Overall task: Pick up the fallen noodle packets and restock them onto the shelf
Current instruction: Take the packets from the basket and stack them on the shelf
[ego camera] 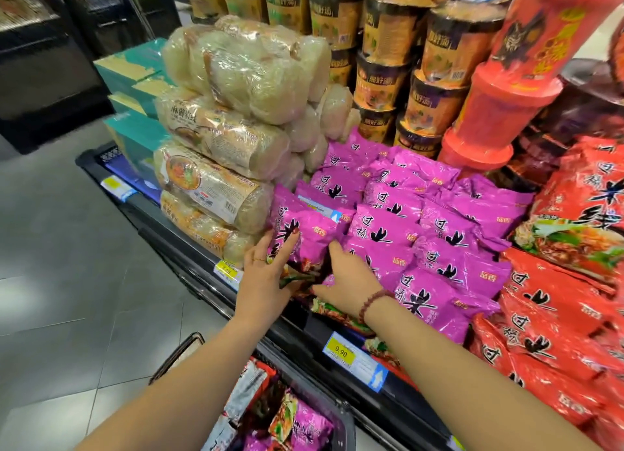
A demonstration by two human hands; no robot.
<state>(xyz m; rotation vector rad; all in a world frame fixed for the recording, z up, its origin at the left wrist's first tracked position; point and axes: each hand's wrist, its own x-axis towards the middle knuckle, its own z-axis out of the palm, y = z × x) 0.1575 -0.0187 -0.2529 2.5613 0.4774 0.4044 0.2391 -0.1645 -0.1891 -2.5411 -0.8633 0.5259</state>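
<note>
Both hands meet on one purple noodle packet [305, 234], which stands tilted at the front left corner of the shelf [304, 332], at about 9 o'clock of the pile of purple packets [422, 221] that fills the middle. The left hand [265, 281], with a thin ring [258, 259] on one finger, has a wide grip: its fingers are straight and spread, pressing flat against the packet's left face. The right hand [349, 278], with a bead bracelet [371, 302] at the wrist, lies against the packet's right edge. Its fingertips are tucked between that packet and its neighbour, so I cannot tell whether this grip closes round it.

At 6 o'clock of the hands, below the shelf rail, a dark basket [337, 413] holds more packets [304, 423], purple ones among them. A yellow and blue price tag [354, 357] marked 9.90 sits on the rail just above the basket. Red packets [557, 315] lie at 3 o'clock of the purple pile, touching it. Clear-wrapped noodle bundles [229, 130] are stacked at 10 o'clock, cup noodles [388, 79] at 12 o'clock, red tubs [506, 96] at 1 o'clock. Teal boxes [135, 69] stand beyond the bundles, at 9 o'clock of them.
</note>
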